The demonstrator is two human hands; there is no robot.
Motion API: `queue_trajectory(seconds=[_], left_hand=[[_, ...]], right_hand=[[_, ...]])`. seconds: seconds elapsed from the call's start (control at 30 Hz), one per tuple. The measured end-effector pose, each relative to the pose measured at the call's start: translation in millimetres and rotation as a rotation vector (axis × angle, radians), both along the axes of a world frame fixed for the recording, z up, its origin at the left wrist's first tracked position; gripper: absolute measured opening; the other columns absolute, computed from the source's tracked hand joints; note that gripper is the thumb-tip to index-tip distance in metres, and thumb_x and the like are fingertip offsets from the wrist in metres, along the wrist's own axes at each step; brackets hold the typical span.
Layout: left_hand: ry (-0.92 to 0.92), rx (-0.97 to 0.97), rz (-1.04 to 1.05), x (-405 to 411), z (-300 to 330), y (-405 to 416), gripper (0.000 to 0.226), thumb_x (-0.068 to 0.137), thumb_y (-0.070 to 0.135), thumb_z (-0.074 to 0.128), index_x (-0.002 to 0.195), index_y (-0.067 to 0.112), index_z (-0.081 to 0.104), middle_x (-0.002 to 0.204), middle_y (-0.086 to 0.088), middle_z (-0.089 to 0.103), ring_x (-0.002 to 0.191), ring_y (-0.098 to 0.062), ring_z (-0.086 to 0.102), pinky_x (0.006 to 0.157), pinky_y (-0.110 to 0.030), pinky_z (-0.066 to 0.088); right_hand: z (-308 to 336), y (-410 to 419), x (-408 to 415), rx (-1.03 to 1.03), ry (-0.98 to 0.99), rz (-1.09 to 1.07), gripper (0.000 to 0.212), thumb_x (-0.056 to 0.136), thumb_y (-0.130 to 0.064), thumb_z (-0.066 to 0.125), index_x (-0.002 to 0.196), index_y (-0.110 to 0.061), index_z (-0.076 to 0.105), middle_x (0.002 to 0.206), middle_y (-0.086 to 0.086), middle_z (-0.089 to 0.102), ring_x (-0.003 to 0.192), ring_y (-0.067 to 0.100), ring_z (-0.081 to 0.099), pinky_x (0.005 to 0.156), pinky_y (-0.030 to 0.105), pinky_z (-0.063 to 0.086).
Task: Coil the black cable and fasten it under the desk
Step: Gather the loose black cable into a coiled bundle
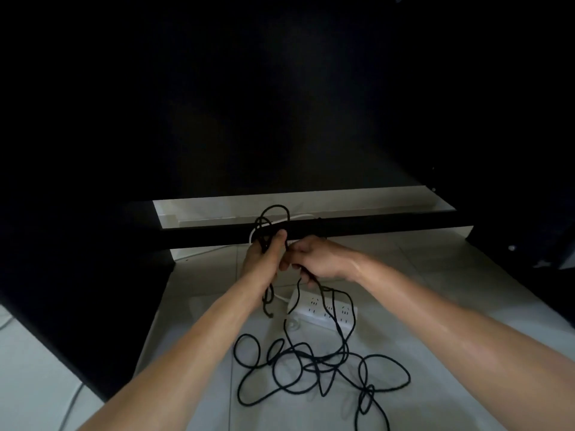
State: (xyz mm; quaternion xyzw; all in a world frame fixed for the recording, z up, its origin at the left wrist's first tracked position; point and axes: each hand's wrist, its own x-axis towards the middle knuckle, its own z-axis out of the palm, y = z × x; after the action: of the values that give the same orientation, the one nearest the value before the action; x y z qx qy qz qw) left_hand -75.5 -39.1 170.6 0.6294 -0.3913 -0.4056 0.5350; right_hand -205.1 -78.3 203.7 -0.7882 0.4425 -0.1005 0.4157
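A long black cable (314, 365) lies in loose tangled loops on the pale tiled floor. My left hand (264, 256) grips a small bundle of its loops, which stick up above my fingers and hang below my wrist. Close beside it, my right hand (317, 259) pinches a strand of the same cable that runs down to the tangle. The dark underside of the desk (280, 104) fills the top of the view. Most of it is too dark to make out.
A white power strip (323, 306) with a white cord lies on the floor under my hands. A black crossbar (373, 227) spans the back, in front of a white wall strip. A black desk panel (77, 306) stands on the left.
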Motion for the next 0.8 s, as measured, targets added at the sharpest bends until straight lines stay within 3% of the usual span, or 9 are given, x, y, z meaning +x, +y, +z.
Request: queue_trajectory(seconds=[0.1, 0.27, 0.43, 0.53, 0.63, 0.67, 0.73, 0.77, 0.8], left_hand=[[0.027, -0.047, -0.095, 3.4, -4.2, -0.3, 0.021, 0.094, 0.037, 0.059, 0.086, 0.019, 0.066, 0.068, 0.0, 0.06, 0.061, -0.013, 0.053, 0.054, -0.021, 0.041], [0.061, -0.095, -0.083, 8.4, -9.7, -3.3, 0.02, 0.099, 0.032, 0.051, 0.093, 0.022, 0.068, 0.078, 0.001, 0.063, 0.064, -0.012, 0.052, 0.064, -0.027, 0.043], [0.236, -0.113, 0.073, 15.2, -4.6, -13.6, 0.018, 0.103, 0.024, 0.043, 0.09, 0.024, 0.056, 0.075, 0.004, 0.055, 0.066, -0.012, 0.056, 0.07, -0.029, 0.044], [0.357, -0.105, 0.086, 20.5, -4.7, -11.5, 0.013, 0.103, 0.023, 0.043, 0.093, 0.023, 0.052, 0.069, 0.002, 0.045, 0.045, -0.008, 0.042, 0.045, -0.021, 0.041], [0.233, -0.047, 0.066, 27.8, -7.9, -10.7, 0.011, 0.101, 0.027, 0.046, 0.093, 0.021, 0.051, 0.064, 0.002, 0.041, 0.041, -0.009, 0.033, 0.035, -0.019, 0.028], [0.179, -0.03, 0.051, 28.6, -9.9, -10.1, 0.011, 0.1, 0.029, 0.047, 0.097, 0.019, 0.052, 0.064, -0.004, 0.045, 0.042, -0.015, 0.04, 0.037, -0.021, 0.035], [0.03, 0.019, 0.014, 29.9, -16.5, -9.3, 0.024, 0.098, 0.035, 0.048, 0.112, 0.017, 0.056, 0.081, -0.02, 0.057, 0.066, -0.035, 0.059, 0.063, -0.04, 0.053], [-0.032, 0.037, -0.01, 29.7, -18.8, -7.9, 0.028, 0.098, 0.037, 0.048, 0.114, 0.016, 0.057, 0.086, -0.019, 0.059, 0.074, -0.035, 0.059, 0.071, -0.044, 0.052], [-0.06, 0.032, -0.028, 29.0, -20.4, -7.1, 0.024, 0.098, 0.037, 0.048, 0.108, 0.018, 0.059, 0.081, -0.013, 0.058, 0.068, -0.028, 0.056, 0.067, -0.039, 0.046]], right_hand=[[-6.5, 4.9, 4.3, -0.063, 0.062, 0.065, 0.03, 0.106, -0.03, 0.038, 0.101, -0.018, 0.066, 0.083, 0.006, 0.056, 0.07, 0.02, 0.054, 0.061, 0.032, 0.046], [-14.2, -0.2, -0.9, 0.03, -0.033, 0.067, 0.036, 0.105, -0.038, 0.043, 0.102, -0.013, 0.069, 0.072, 0.001, 0.054, 0.057, 0.009, 0.053, 0.054, 0.022, 0.046], [-41.6, -6.7, -20.3, 0.224, 0.048, 0.107, 0.02, 0.101, -0.029, 0.054, 0.099, -0.017, 0.07, 0.074, -0.005, 0.068, 0.072, 0.007, 0.065, 0.076, 0.024, 0.05], [-51.4, -8.9, -35.3, 0.18, 0.314, 0.128, 0.019, 0.101, -0.035, 0.053, 0.1, -0.024, 0.068, 0.103, -0.001, 0.071, 0.096, 0.011, 0.064, 0.097, 0.032, 0.048], [-48.0, -10.9, -45.2, 0.143, 0.4, 0.067, 0.021, 0.102, -0.04, 0.049, 0.098, -0.025, 0.062, 0.104, -0.004, 0.068, 0.1, 0.014, 0.062, 0.093, 0.031, 0.048], [-45.3, -12.3, -46.6, 0.139, 0.368, 0.039, 0.023, 0.102, -0.041, 0.05, 0.097, -0.022, 0.061, 0.1, -0.003, 0.067, 0.098, 0.015, 0.064, 0.093, 0.033, 0.048], [-38.9, -15.1, -47.6, 0.169, 0.224, -0.009, 0.024, 0.101, -0.039, 0.052, 0.094, -0.017, 0.058, 0.09, 0.0, 0.066, 0.092, 0.019, 0.07, 0.093, 0.035, 0.052], [-34.3, -15.4, -47.2, 0.191, 0.149, -0.033, 0.023, 0.101, -0.037, 0.053, 0.092, -0.016, 0.057, 0.084, 0.0, 0.065, 0.087, 0.018, 0.071, 0.087, 0.031, 0.055], [-28.9, -15.3, -46.3, 0.197, 0.096, -0.053, 0.023, 0.101, -0.036, 0.054, 0.09, -0.017, 0.057, 0.08, -0.002, 0.064, 0.081, 0.016, 0.07, 0.078, 0.027, 0.055]])
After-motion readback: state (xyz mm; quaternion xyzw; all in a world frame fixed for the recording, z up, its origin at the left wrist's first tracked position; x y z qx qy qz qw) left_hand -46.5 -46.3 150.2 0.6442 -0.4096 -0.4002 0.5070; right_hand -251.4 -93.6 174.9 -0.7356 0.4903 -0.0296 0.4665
